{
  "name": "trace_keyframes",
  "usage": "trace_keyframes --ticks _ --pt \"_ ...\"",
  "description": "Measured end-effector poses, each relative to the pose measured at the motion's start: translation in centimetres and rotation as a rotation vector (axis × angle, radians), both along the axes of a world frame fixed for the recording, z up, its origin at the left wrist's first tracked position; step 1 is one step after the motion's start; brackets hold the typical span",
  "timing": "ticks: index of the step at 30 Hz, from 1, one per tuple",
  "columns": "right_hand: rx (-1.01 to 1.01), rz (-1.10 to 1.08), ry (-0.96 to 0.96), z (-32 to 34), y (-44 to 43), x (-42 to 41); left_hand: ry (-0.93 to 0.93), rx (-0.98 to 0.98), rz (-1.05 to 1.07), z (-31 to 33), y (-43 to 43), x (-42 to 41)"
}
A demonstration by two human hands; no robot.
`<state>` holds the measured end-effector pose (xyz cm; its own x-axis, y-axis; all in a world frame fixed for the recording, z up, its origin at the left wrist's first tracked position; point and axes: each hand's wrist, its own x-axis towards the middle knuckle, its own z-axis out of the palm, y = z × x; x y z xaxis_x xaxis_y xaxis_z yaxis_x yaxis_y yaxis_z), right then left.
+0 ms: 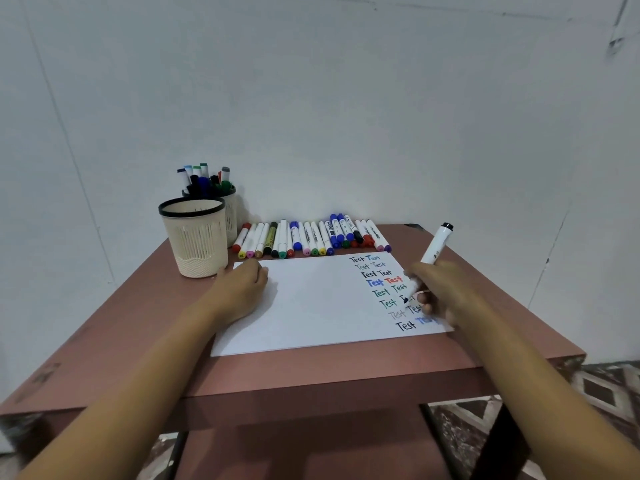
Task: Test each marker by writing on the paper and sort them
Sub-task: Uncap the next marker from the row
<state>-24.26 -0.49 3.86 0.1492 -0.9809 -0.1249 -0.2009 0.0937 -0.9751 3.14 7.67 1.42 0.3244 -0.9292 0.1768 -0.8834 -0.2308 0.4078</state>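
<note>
A white sheet of paper [311, 306] lies on the pinkish-brown table [138, 341]. Its right side carries two columns of the word "Test" in black, blue, red, green and grey. My right hand [436, 289] grips a white marker [434, 249] with a black end, its dark tip touching the paper among the written words. My left hand [242, 285] rests on the paper's far left part, fingers loosely curled, holding nothing. A row of several markers [311, 239] with coloured caps lies along the table's far edge.
Two cream mesh cups stand at the far left: the front cup [195, 237] looks empty, the rear cup [230, 216] holds several markers. A white wall rises right behind the table. Patterned floor shows at the lower right.
</note>
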Motion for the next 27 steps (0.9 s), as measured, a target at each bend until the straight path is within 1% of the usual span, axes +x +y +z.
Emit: trace_keyframes --ticks 3,8,12,15,17,18,22,24,27 --pt "-0.058 -0.004 -0.025 1.1 -0.5 1.1 -0.005 -0.083 0.0 0.6 -0.4 -0.1" --pt "-0.173 0.078 -0.09 2.3 -1.8 5.0 0.025 -0.242 -0.062 2.4 -1.4 -1.0" --pt "-0.152 0.126 -0.225 2.5 -2.9 8.2 0.058 -0.256 -0.104 3.1 -3.2 -1.8" --pt "-0.127 0.127 -0.316 2.0 -4.0 9.7 0.222 -0.235 -0.121 2.8 -4.5 -2.1" --pt "-0.11 0.148 -0.333 1.2 -4.5 10.4 0.37 -0.183 -0.134 2.3 -4.5 -2.3" --pt "-0.101 0.171 -0.339 0.8 -4.7 10.6 0.404 -0.162 -0.143 2.0 -4.4 -2.3" --pt "-0.032 0.264 -0.392 0.5 -4.7 11.0 0.276 -0.174 -0.191 1.4 -4.4 -1.7" --pt "-0.008 0.304 -0.419 0.7 -4.4 11.1 0.307 -0.191 -0.195 1.3 -4.3 -1.4" --pt "-0.024 0.324 -0.356 0.6 -4.2 11.3 0.333 -0.215 -0.222 1.2 -4.1 -1.5"
